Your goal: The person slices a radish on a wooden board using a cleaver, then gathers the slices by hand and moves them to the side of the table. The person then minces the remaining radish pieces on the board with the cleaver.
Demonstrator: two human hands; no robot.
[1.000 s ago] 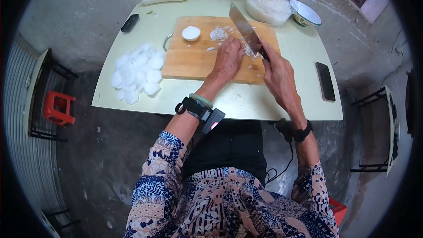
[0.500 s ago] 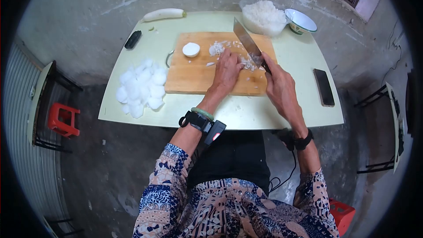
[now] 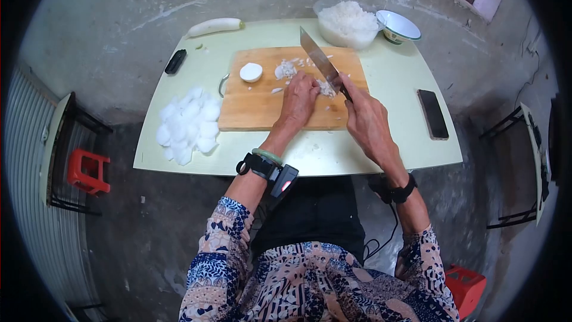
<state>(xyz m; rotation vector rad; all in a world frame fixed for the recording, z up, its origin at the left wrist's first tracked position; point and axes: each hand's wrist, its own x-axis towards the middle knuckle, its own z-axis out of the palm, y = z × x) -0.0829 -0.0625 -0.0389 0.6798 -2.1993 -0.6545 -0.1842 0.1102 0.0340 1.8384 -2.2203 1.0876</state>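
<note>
My right hand is closed around the dark handle of a cleaver, its broad blade slanting up to the left over the wooden cutting board. Close beside the blade, my left hand rests on the board with curled fingers, pressed against chopped white radish; the fingertips partly hide what they hold. More small radish bits lie just beyond that hand. A cut radish end sits at the board's left.
Left of the board lies a heap of thin white slices. A whole white radish and a black object are further back. Back right stand a tub of white shreds and a bowl; a phone lies right.
The view has shifted slightly, moving the board a little left in the picture. Both hands stay at the chopped radish, the cleaver still in my right; my left fingers look more tightly curled.
</note>
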